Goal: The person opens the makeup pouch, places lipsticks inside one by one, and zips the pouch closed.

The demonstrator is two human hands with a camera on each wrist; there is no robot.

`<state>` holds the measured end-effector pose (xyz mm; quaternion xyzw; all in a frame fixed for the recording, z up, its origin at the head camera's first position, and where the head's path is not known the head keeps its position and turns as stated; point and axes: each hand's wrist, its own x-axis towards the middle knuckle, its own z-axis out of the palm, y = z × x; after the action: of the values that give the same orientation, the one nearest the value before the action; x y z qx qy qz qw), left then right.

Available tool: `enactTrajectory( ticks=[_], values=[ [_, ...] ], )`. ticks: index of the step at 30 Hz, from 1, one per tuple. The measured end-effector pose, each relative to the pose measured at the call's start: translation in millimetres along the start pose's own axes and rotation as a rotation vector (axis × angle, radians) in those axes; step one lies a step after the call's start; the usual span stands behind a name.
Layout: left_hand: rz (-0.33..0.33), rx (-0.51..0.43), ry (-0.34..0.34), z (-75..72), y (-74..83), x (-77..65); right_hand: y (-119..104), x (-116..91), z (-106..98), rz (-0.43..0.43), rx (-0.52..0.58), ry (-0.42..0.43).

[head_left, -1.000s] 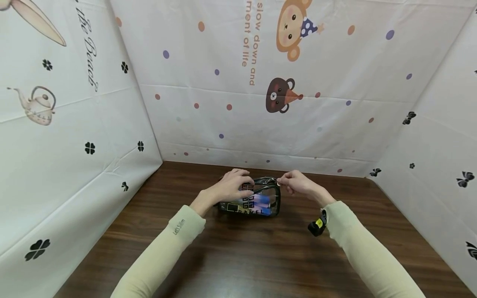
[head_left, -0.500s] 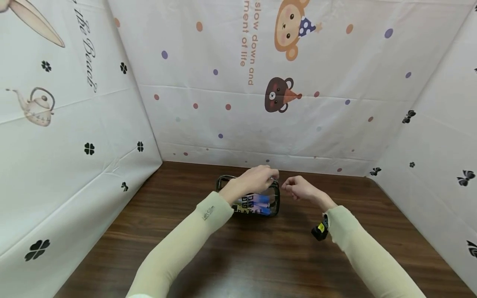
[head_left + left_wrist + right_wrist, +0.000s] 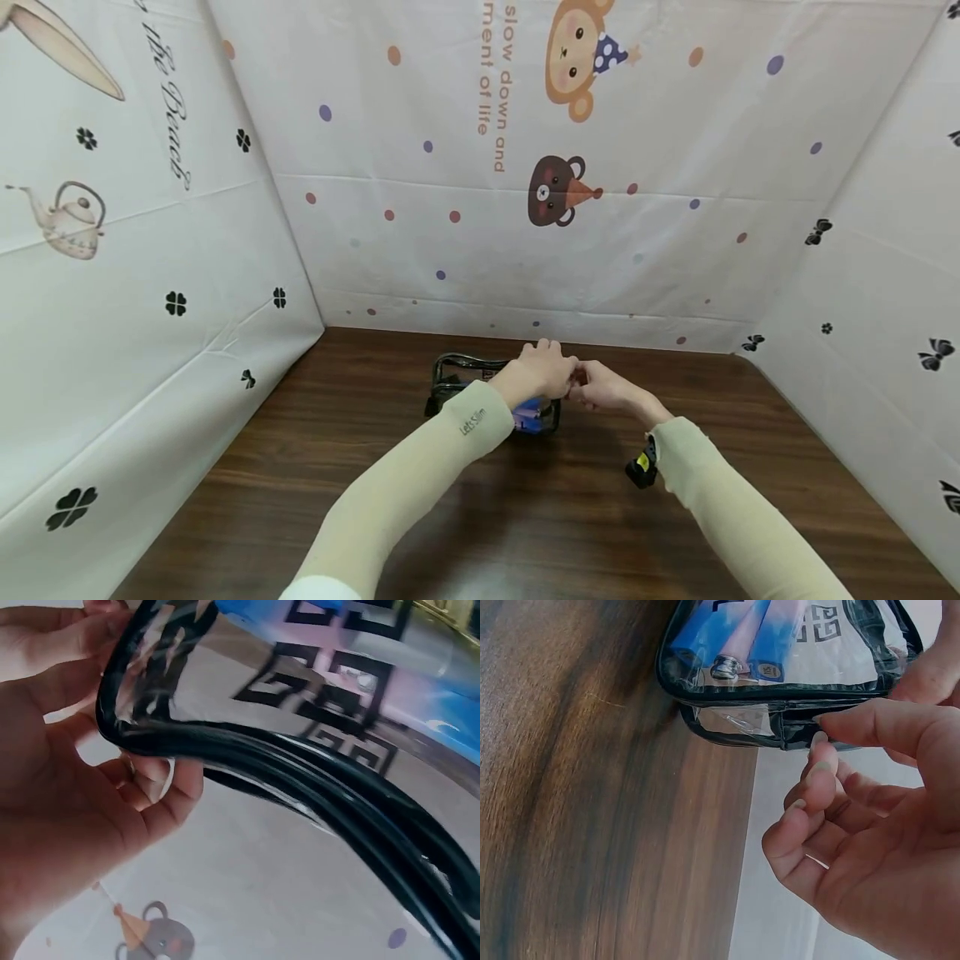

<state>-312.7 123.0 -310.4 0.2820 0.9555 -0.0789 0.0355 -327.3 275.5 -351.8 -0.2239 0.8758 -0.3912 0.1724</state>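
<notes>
A clear zip pouch [image 3: 459, 377] with black piping and black printing stands near the back of the table. Blue-and-pink tubes [image 3: 531, 415] show through its front wall. My left hand [image 3: 543, 368] reaches across the pouch's top and grips its upper right corner, fingers curled around the black edge, as the left wrist view shows. Close beside it, my right hand [image 3: 606, 388] pinches the black strip on the pouch's right end [image 3: 799, 727] between thumb and index fingertip. The left forearm hides much of the pouch's front in the head view. No zipper pull can be made out.
The dark wooden table [image 3: 600, 517] extends in front of the pouch and to both sides. White printed sheets enclose it at the back [image 3: 405, 250], left and right. A black device with a yellow mark [image 3: 641, 467] is strapped to my right wrist.
My left hand has moved right, from the pouch's left and middle to its right corner. The right hand came off the right end briefly, then returned to it. The pouch has hardly moved.
</notes>
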Motion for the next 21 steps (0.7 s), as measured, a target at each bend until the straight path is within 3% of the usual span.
enactTrajectory(
  ticks=[12,21],
  values=[
    [-0.155,0.180,0.063,10.6,15.8,5.7,-3.0,-1.7,1.5,0.018,-0.054,0.021],
    [-0.188,0.143,0.076,11.3,19.8,9.3,-1.5,-3.2,1.1,0.023,-0.051,0.030]
  ],
)
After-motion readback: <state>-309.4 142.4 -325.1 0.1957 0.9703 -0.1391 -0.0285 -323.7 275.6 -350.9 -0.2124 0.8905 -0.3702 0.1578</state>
